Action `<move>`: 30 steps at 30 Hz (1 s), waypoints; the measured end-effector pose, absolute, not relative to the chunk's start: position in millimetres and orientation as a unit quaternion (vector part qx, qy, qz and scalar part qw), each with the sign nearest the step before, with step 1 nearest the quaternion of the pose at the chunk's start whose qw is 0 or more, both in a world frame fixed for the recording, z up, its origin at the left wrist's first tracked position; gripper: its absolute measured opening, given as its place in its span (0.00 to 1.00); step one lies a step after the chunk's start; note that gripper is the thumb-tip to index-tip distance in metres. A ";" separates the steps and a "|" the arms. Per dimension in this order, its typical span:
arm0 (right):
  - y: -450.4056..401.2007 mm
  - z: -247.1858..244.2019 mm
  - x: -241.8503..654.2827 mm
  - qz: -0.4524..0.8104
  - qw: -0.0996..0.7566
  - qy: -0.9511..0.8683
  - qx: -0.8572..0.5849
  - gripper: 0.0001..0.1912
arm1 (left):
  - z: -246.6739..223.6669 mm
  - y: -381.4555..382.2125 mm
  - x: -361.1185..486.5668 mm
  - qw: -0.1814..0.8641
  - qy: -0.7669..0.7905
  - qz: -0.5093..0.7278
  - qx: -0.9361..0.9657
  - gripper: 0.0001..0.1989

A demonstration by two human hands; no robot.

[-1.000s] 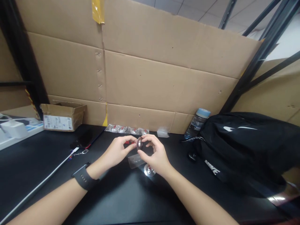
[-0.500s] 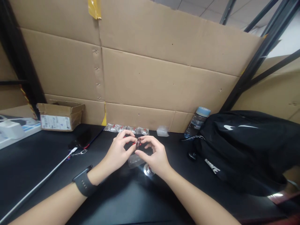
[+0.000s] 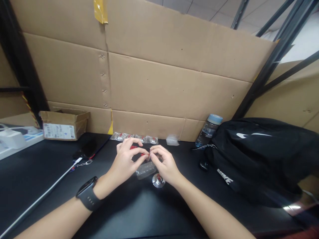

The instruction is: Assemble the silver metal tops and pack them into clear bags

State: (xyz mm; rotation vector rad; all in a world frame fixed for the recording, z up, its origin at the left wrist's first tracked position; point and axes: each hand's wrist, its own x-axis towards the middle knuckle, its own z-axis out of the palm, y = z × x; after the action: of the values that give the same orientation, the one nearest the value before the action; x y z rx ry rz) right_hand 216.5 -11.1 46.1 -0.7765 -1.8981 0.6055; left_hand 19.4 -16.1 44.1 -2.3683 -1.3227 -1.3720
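Both hands on small dark piece

Head view: I have left hand (image 3: 127, 158) and right hand (image 3: 165, 165) together at the fingertips, pinching a small dark piece (image 3: 149, 154) above the black table (image 3: 119, 214). Fingers hide most of it; can't tell its shape. Red bits (image 3: 142, 154) show by the left fingers. Clear plastic wrapper (image 3: 146, 170) lies below the hands, shiny metal disc (image 3: 159, 180) just beside it. Wrapped discs (image 3: 141, 139) sit in a row near the cardboard (image 3: 154, 93).
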 end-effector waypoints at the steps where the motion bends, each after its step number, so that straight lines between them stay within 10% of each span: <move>1: -10.6 46.0 216.4 0.244 0.478 -0.780 -0.322 0.10 | 44.2 -16.5 20.0 0.050 -0.435 -0.447 -0.780 0.07; 22: -8.0 53.9 228.2 0.140 0.429 -0.830 -0.327 0.07 | 39.0 -12.3 19.5 0.012 -0.417 -0.381 -0.825 0.07; 30: -3.6 65.6 264.8 0.183 0.078 -0.897 -0.394 0.17 | 40.7 -8.5 12.9 0.020 -0.462 -0.365 -0.808 0.09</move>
State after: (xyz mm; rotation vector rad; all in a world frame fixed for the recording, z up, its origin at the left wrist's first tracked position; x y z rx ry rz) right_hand 264.8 -3.6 65.6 -1.1808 -2.6868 0.5468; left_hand 12.9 -8.5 40.7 -2.5071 -1.4337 -1.1310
